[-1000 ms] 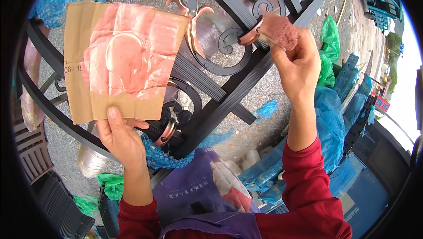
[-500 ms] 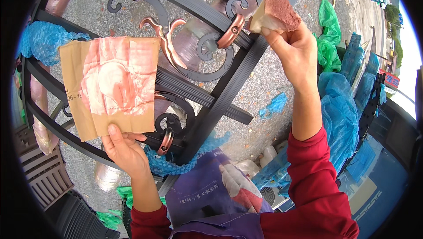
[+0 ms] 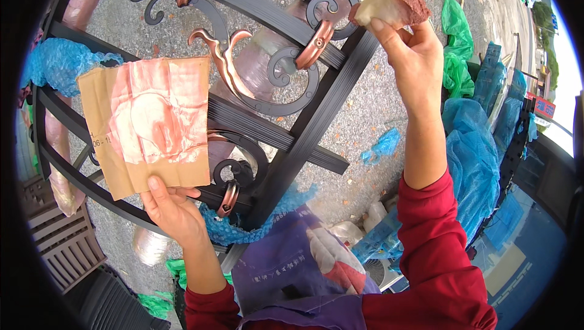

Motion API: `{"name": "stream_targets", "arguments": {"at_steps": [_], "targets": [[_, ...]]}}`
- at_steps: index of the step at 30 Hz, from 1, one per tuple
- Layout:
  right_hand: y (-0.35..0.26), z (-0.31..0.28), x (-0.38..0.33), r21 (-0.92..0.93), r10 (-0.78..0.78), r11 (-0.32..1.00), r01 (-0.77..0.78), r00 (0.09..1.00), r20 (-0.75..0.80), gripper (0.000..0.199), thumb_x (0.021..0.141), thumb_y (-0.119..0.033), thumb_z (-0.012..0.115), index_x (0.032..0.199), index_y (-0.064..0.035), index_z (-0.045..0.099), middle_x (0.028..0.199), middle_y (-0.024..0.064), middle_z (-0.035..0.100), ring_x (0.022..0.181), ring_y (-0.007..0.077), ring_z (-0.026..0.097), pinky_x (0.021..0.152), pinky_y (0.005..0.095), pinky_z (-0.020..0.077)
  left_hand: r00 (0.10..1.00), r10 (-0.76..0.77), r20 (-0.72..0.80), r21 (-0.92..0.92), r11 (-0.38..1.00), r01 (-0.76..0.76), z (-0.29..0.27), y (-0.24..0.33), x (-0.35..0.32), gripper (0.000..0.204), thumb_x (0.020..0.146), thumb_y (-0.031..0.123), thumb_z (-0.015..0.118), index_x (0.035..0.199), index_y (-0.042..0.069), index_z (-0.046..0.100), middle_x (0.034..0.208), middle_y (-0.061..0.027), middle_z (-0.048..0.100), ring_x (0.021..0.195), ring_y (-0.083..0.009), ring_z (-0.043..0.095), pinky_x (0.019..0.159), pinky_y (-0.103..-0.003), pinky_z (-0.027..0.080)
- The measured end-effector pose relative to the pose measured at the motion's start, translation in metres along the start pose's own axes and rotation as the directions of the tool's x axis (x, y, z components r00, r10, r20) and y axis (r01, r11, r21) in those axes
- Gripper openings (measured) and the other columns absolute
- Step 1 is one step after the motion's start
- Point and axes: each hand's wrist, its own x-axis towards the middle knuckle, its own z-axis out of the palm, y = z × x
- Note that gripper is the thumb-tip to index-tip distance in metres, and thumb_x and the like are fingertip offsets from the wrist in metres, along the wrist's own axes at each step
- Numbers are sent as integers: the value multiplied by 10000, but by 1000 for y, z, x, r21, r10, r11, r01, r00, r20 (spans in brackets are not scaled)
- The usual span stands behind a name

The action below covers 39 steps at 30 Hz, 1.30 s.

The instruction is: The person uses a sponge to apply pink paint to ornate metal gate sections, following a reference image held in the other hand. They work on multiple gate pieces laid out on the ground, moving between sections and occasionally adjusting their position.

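Observation:
My left hand (image 3: 175, 211) grips the lower edge of a flat piece of brown cardboard (image 3: 152, 175), thumb on top. A glossy pink-copper paint smear (image 3: 159, 117) covers much of its face. Up at the right, my right hand (image 3: 413, 56) pinches a sponge block (image 3: 389, 3), cream on one side and reddish-brown on the other. The sponge is over a corner of a black metal gate frame (image 3: 328, 102), close to a copper-coloured collar (image 3: 315, 44); whether it touches the metal I cannot tell. Black scrolls (image 3: 286, 108) and copper-tinted leaves (image 3: 225, 65) fill the frame.
Blue bubble wrap (image 3: 64, 62) wraps the frame's left bar, and more blue wrap (image 3: 243, 229) lies under its near corner. Blue netting (image 3: 471, 159) and green plastic (image 3: 456, 44) lie at the right. Brown slatted panels (image 3: 70, 239) stand at lower left, above grey ground (image 3: 353, 202).
My right hand has moved slightly up and to the right with the sponge. The cardboard in my left hand has shifted a little left and down.

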Motion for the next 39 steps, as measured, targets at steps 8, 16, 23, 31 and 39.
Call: {"name": "stream_targets", "arguments": {"at_steps": [8, 16, 23, 31, 39], "targets": [[-20, 18, 4, -336, 66, 942, 5, 978, 199, 254, 788, -192, 663, 951, 1, 633, 678, 60, 559, 567, 106, 491, 544, 281, 413, 1000, -9, 15, 21, 1000, 8, -9, -5, 2, 312, 949, 262, 551, 1116, 2, 510, 837, -80, 625, 581, -108, 575, 439, -197, 432], [-7, -3, 15, -205, 98, 976, -71, 988, 123, 250, 781, -201, 650, 914, 9, 627, 702, 70, 589, 567, 122, 502, 555, 291, 424, 1000, -7, 17, 34, 999, 6, -5, -2, 1, 308, 948, 263, 552, 1101, -2, 511, 825, -77, 626, 567, -104, 571, 439, -193, 431], [-14, 14, 10, -308, 83, 951, -20, 978, 194, 253, 761, -141, 646, 968, 4, 627, 815, 132, 622, 637, 213, 555, 629, 345, 466, 1000, -2, 19, 44, 999, 1, -7, -4, 3, 293, 948, 259, 555, 1075, -2, 518, 801, -77, 629, 566, -103, 576, 443, -193, 435], [-12, 10, 10, -344, 63, 939, -20, 992, 113, 280, 761, -116, 657, 1014, 1, 626, 869, 160, 636, 686, 259, 589, 672, 355, 483, 1000, 1, 17, 40, 999, -1, -9, -4, 2, 293, 948, 258, 556, 1083, 1, 519, 811, -79, 631, 569, -103, 580, 440, -191, 436], [-9, 6, 13, -177, 51, 984, -32, 994, 99, 241, 779, -136, 669, 974, 0, 627, 759, 87, 590, 595, 131, 500, 564, 290, 434, 1000, 3, 5, 28, 1000, -3, -9, -5, 1, 296, 944, 253, 564, 1097, 4, 518, 813, -70, 627, 560, -100, 571, 439, -189, 435]]}}
